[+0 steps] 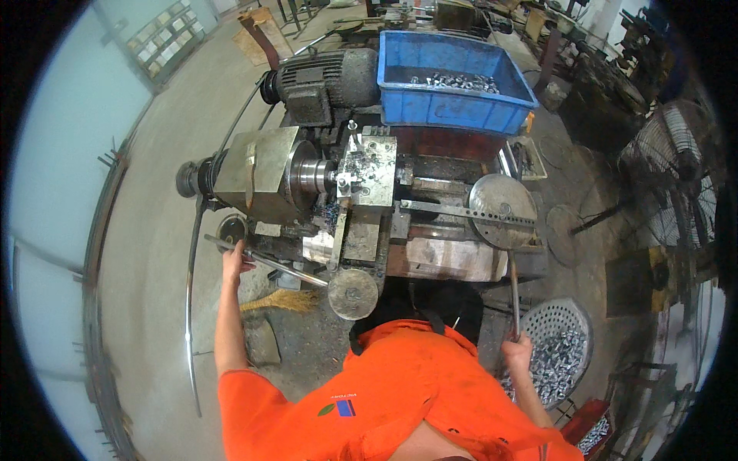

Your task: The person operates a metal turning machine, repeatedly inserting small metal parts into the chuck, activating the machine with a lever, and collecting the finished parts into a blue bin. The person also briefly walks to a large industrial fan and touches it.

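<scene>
My left hand (235, 263) is closed around a long metal lever (290, 270), whose bar runs to a round metal disc (353, 294) at the front of a small lathe. On the right, my right hand (517, 351) grips the lower end of an upright lever (514, 292). That lever rises toward a larger disc (502, 203), which a perforated flat bar crosses. Between the hands sit the lathe's spindle (311, 175) and a tool plate (377, 173) with clamping bolts, dotted with dark chips. Any workpiece in the spindle is too small to make out.
A blue plastic bin (453, 107) with small metal parts stands behind the lathe, beside a motor (327, 81). Near my right arm is a perforated basket (580, 323) heaped with shiny parts. A straw broom (284, 300) lies at left; a caged fan (665, 173) stands far right.
</scene>
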### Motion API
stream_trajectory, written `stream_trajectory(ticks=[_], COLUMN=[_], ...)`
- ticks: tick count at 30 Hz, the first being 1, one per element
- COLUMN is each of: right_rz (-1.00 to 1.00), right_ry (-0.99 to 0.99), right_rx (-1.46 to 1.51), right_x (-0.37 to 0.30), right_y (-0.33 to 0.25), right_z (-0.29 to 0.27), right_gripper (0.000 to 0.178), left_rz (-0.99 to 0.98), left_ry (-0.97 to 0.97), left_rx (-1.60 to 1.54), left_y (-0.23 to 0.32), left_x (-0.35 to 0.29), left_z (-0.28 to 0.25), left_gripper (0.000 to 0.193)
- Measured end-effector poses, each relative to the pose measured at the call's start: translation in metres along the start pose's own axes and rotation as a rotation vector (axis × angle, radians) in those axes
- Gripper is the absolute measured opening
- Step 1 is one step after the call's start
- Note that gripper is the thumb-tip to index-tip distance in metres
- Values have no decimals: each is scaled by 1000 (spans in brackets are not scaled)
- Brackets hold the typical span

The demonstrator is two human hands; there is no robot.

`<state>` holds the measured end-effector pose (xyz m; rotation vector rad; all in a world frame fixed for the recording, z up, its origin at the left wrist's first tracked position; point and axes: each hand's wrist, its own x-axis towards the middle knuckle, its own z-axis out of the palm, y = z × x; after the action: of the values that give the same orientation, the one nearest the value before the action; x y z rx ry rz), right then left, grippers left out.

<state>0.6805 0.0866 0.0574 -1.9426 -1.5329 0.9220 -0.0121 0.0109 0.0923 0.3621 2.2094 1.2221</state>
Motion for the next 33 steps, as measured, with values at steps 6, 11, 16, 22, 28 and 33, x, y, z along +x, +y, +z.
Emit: stream_trajectory(ticks=[6,11,16,22,28,33], right_rz=[32,-53,-148,-165,-234,-225], right_ry=[-58,23,124,379,538,528], right_rx=[-29,-467,-903,-927,-833,-865], right_x=[5,53,141,191,166,160], right_y=[-21,-9,19,18,-2,-2], right_z=[-11,-57,-105,-102,-72,-73], right_gripper=[23,35,37,38,40,34], left_rz=[-62,-115,-86,19,146,409], left_ry=[-19,-47,-83,-102,-70,-191], left_rx=[28,72,41,-396,358,1263], left_y=[2,2,0,-26,-107,-93], left_x=[2,3,11,10,28,10], left_z=[-3,-8,-1,-2,14,49], left_gripper=[52,49,49,52,46,48])
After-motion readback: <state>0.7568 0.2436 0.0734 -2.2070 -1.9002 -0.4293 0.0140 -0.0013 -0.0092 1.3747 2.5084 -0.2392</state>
